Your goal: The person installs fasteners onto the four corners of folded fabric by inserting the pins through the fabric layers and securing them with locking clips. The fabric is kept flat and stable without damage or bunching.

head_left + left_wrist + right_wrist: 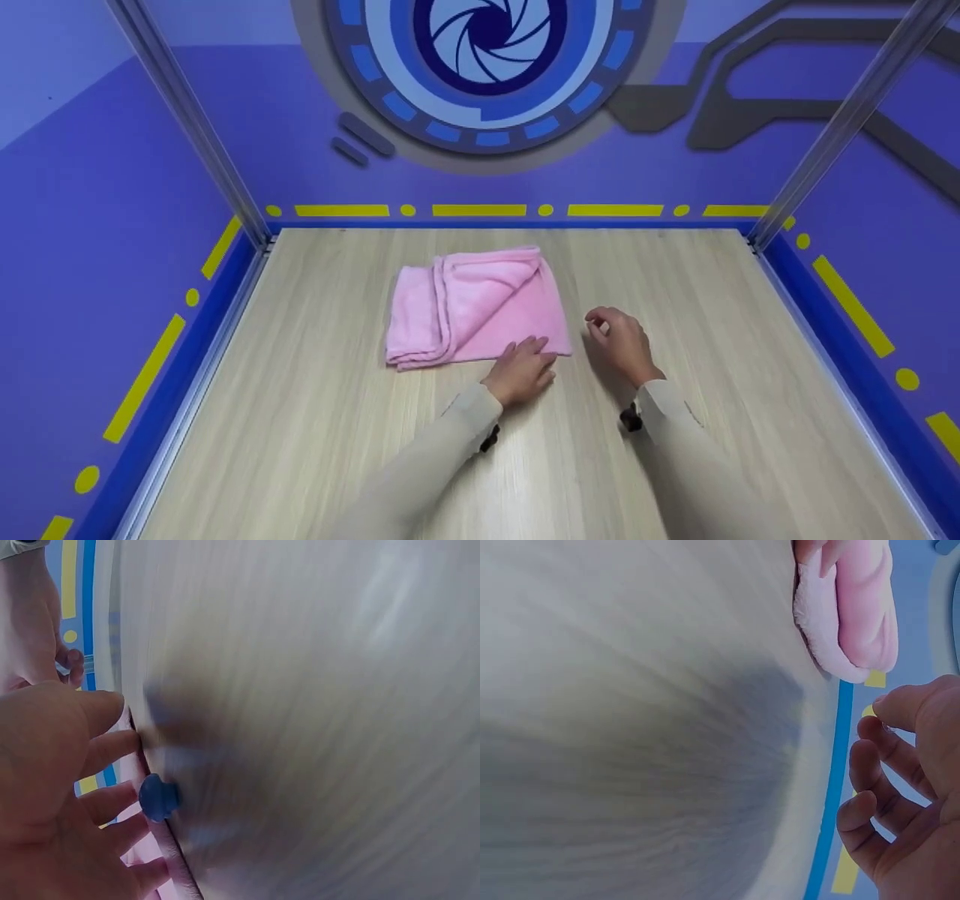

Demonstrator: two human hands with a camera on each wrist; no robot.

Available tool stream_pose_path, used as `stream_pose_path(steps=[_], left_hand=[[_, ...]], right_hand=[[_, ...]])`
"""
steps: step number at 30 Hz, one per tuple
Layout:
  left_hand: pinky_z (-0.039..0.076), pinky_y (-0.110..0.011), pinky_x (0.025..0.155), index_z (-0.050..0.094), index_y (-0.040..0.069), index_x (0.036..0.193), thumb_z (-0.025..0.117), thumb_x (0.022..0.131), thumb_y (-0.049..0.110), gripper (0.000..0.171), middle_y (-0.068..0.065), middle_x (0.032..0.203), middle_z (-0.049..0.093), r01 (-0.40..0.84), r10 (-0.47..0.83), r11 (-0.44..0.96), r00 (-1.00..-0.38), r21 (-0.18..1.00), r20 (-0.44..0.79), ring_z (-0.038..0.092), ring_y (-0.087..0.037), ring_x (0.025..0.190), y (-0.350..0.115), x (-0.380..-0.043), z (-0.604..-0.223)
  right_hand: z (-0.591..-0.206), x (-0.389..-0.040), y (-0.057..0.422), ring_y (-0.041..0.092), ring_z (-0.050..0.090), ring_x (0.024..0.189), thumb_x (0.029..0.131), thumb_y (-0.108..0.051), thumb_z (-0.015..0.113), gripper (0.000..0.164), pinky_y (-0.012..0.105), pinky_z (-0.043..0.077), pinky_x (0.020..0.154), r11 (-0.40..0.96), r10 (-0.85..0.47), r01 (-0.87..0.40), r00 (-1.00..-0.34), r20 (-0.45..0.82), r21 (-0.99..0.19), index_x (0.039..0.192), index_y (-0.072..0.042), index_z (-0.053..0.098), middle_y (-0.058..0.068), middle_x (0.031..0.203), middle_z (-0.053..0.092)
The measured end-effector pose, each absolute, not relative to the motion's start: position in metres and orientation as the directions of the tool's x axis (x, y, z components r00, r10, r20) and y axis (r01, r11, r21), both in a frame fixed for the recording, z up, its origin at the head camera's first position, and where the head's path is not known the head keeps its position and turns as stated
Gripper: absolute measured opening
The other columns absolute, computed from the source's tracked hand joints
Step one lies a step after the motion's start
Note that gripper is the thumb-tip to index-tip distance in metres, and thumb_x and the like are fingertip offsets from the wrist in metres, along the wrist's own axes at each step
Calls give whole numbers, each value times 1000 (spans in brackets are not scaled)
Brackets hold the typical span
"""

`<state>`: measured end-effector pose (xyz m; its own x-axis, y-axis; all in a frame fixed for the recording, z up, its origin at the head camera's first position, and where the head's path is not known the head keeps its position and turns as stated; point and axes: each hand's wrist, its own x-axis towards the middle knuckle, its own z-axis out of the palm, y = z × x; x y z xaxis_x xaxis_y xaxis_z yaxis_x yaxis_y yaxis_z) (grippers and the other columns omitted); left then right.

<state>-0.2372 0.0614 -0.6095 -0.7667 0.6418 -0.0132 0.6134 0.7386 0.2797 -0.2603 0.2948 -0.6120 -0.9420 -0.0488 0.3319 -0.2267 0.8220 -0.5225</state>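
Note:
A pink plush blanket [499, 319], folded into a rough rectangle, lies on the wooden tabletop. One of its layers is turned back along a diagonal. My left hand [521, 371] rests at the blanket's near edge, fingers spread and fairly straight, the fingertips touching the cloth near its right corner. Beside those fingers in the left wrist view shows a small blue knob-shaped thing [157, 799]; its kind is unclear. To the right of the blanket, apart from it, my right hand [622, 341] hovers over the table. Its fingers [866, 765] are loosely curled, with no held thing plainly visible.
The pale wood table [315, 450] is bordered by blue-purple panels with yellow dashes. Metal posts [199, 127] stand at both back corners. A round emblem [491, 75] is printed on the back panel. Dark bands [634, 420] show at both wrists.

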Motion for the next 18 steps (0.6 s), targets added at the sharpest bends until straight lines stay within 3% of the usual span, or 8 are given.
stream_pose_path(steps=[5,8,13,18], left_hand=[[41,-52,113,63,5,133,58,102,26,38,-13,150,54,628,637,736,-769,252,54,48,-30,140,62,-239,-612],[49,-46,105,62,2,131,59,102,21,35,-16,138,60,640,631,718,-764,273,132,59,-30,125,61,-241,-612],[54,-39,95,56,1,143,59,99,10,45,-17,122,63,628,592,655,-772,420,230,64,-29,106,58,-248,-611],[54,-43,94,46,5,153,58,95,-2,60,-21,117,62,600,543,563,-787,569,293,61,-30,101,54,-254,-608]], right_hand=[[-614,-260,295,20,64,73,93,-7,73,6,42,54,66,811,-48,-229,-943,330,-538,99,-8,74,6,92,74],[-615,-261,294,20,65,74,93,-7,73,5,42,55,67,809,-50,-231,-943,328,-541,97,-8,74,5,91,74],[-612,-261,292,21,68,78,94,-7,72,7,43,57,70,797,-51,-237,-943,329,-555,100,-7,74,7,95,75],[-608,-262,287,18,64,73,98,-8,69,12,36,54,68,749,-59,-244,-951,305,-616,107,-4,75,9,102,76]])
